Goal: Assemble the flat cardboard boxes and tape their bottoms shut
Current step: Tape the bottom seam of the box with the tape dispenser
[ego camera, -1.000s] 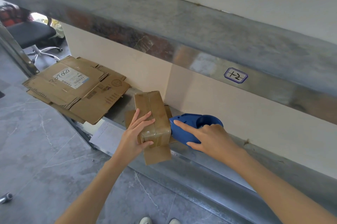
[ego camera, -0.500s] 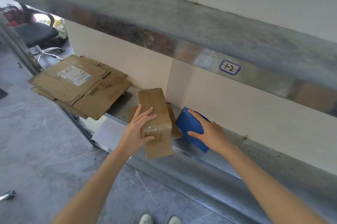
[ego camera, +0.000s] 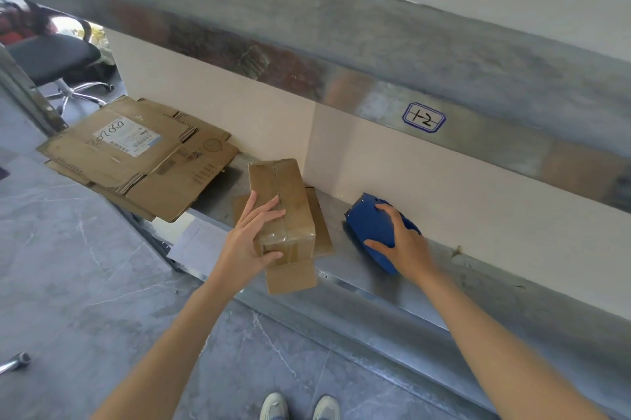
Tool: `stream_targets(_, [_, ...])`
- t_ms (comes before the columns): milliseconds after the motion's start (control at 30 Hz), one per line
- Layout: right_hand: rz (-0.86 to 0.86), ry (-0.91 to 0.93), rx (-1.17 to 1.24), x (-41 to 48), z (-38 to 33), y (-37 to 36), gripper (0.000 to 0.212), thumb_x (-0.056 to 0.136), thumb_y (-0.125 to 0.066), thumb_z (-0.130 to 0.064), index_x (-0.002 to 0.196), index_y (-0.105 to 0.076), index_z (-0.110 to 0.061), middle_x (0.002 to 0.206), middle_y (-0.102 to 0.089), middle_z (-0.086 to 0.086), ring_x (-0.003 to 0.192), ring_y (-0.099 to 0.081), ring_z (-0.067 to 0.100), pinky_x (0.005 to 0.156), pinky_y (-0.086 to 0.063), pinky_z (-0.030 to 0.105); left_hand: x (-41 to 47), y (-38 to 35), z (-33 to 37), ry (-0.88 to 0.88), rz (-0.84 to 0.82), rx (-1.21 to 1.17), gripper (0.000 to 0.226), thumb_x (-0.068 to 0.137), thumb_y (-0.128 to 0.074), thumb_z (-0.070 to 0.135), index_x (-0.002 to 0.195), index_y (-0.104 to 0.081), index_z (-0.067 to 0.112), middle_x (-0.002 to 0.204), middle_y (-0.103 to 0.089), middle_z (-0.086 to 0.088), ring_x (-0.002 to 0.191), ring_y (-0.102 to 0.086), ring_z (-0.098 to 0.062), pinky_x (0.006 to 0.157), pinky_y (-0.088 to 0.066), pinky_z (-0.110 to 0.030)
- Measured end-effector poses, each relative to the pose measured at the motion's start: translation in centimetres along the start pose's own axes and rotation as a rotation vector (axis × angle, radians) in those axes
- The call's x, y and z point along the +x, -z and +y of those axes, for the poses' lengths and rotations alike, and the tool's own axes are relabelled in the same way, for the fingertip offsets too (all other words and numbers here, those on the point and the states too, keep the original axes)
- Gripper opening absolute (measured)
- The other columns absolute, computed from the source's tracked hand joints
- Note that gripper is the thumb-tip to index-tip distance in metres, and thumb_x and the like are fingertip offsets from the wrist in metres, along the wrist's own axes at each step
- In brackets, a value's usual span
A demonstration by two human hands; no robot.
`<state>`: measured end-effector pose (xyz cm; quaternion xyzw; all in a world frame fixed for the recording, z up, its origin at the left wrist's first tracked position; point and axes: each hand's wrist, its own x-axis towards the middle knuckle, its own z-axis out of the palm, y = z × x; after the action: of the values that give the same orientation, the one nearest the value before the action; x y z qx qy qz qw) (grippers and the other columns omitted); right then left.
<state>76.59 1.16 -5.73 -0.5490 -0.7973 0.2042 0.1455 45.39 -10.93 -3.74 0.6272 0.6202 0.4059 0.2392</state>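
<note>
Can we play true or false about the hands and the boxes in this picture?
1. The left hand holds the small box. True.
2. The tape dispenser is red. False: it is blue.
3. The right hand holds the tape dispenser. True.
4. The flat cardboard lies on the floor. False: it lies on the metal shelf, left of the small box.
5. Tape runs along the small box's top seam. True.

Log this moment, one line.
left hand: holds small box | right hand: grips blue tape dispenser | flat cardboard: stacked on shelf
</note>
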Motion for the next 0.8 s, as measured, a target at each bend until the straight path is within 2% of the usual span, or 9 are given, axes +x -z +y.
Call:
stream_targets(100, [0.006, -0.010, 0.014, 0.4, 0.0, 0.0, 0.063, 0.084, -0.069, -0.056, 0.131, -0.029, -0.042, 0.052, -0.049, -0.007, 0.044, -0.050, 0.008, 0.039, -0.029, 0.020, -0.1, 0.1, 0.2, -0.002, -0.004, 0.013, 0.075, 0.067, -0.088, 0.006, 0.133, -0.055, 0.024, 0.153, -0.036, 0.020, 0.151, -0.004, -0.003, 0.102, -0.046, -0.056])
stream_targets(167, [-0.003, -0.006, 0.027, 0.5, -0.1, 0.1, 0.061, 0.085, -0.063, -0.062, 0.132, -0.030, -0.042, 0.084, -0.065, -0.011, 0.058, -0.054, 0.001, 0.053, -0.042, 0.023, -0.1, 0.0, 0.2, -0.004, -0.005, 0.021, 0.075, 0.067, -0.088, 0.006, 0.132, -0.054, 0.024, 0.153, -0.035, 0.021, 0.151, -0.003, -0.003, 0.101, -0.047, -0.055])
stream_targets(233, [-0.004, -0.010, 0.035, 0.5, -0.1, 0.1, 0.057, 0.088, -0.057, -0.063, 0.135, -0.032, -0.042, 0.119, -0.055, -0.010, 0.097, -0.055, 0.009, 0.080, -0.048, 0.033, -0.1, 0.1, 0.2, 0.011, -0.007, 0.017, 0.073, 0.067, -0.088, 0.007, 0.128, -0.052, 0.026, 0.154, -0.034, 0.023, 0.150, -0.003, 0.000, 0.103, -0.046, -0.053])
stream_targets(267, [0.001, -0.021, 0.022, 0.4, -0.2, 0.2, 0.056, 0.089, -0.054, -0.063, 0.137, -0.033, -0.041, 0.121, -0.049, -0.005, 0.105, -0.050, 0.016, 0.087, -0.047, 0.036, -0.1, 0.1, 0.1, 0.015, -0.011, 0.016, 0.072, 0.068, -0.088, 0.008, 0.127, -0.050, 0.027, 0.154, -0.034, 0.024, 0.150, -0.002, 0.000, 0.105, -0.045, -0.052])
stream_targets(367, [0.052, -0.036, -0.051, 0.2, -0.9, 0.5, 0.053, 0.093, -0.051, -0.057, 0.140, -0.043, -0.034, 0.110, -0.035, -0.001, 0.101, -0.043, 0.021, 0.091, -0.047, 0.041, -0.1, 0.3, 0.0, -0.005, -0.033, 0.032, 0.073, 0.069, -0.088, 0.014, 0.126, -0.047, 0.033, 0.155, -0.030, 0.027, 0.150, -0.001, 0.000, 0.109, -0.042, -0.051])
stream_targets(533, [0.149, -0.025, -0.039, 0.1, -2.5, 1.4, 0.045, 0.097, -0.050, -0.048, 0.137, -0.054, -0.026, 0.134, -0.039, 0.002, 0.127, -0.039, 0.024, 0.107, -0.036, 0.041, -0.1, 0.5, -0.1, -0.121, 0.009, 0.059, 0.067, 0.072, -0.086, 0.034, 0.128, -0.049, 0.034, 0.161, -0.022, 0.018, 0.152, -0.009, -0.011, 0.109, -0.041, -0.045])
stream_targets(633, [0.197, 0.093, 0.015, 0.2, -4.9, 1.9, 0.049, 0.095, -0.055, -0.049, 0.138, -0.052, -0.027, 0.139, -0.040, 0.001, 0.131, -0.038, 0.020, 0.106, -0.036, 0.039, -0.1, 0.2, -0.1, -0.123, 0.038, 0.054, 0.060, 0.077, -0.078, 0.048, 0.128, -0.052, 0.031, 0.158, -0.028, 0.016, 0.152, -0.010, -0.012, 0.111, -0.035, -0.040])
stream_targets(700, [0.117, 0.223, 0.097, 0.3, -7.1, 1.9, 0.055, 0.090, -0.057, -0.057, 0.137, -0.049, -0.030, 0.139, -0.040, -0.007, 0.131, -0.038, 0.014, 0.103, -0.037, 0.034, -0.2, 0.1, -0.2, -0.110, 0.050, 0.067, 0.061, 0.078, -0.075, 0.051, 0.129, -0.053, 0.028, 0.156, -0.033, 0.016, 0.153, -0.008, -0.013, 0.113, -0.029, -0.038])
stream_targets(800, [-0.097, 0.376, 0.132, 0.5, -10.4, 0.7, 0.071, 0.082, -0.060, -0.070, 0.143, -0.042, -0.038, 0.145, -0.035, -0.017, 0.135, -0.033, 0.007, 0.107, -0.033, 0.033, -0.3, 0.3, -0.1, -0.103, 0.056, 0.097, 0.058, 0.080, -0.072, 0.050, 0.131, -0.055, 0.029, 0.155, -0.035, 0.018, 0.152, -0.010, -0.012, 0.112, -0.032, -0.039])
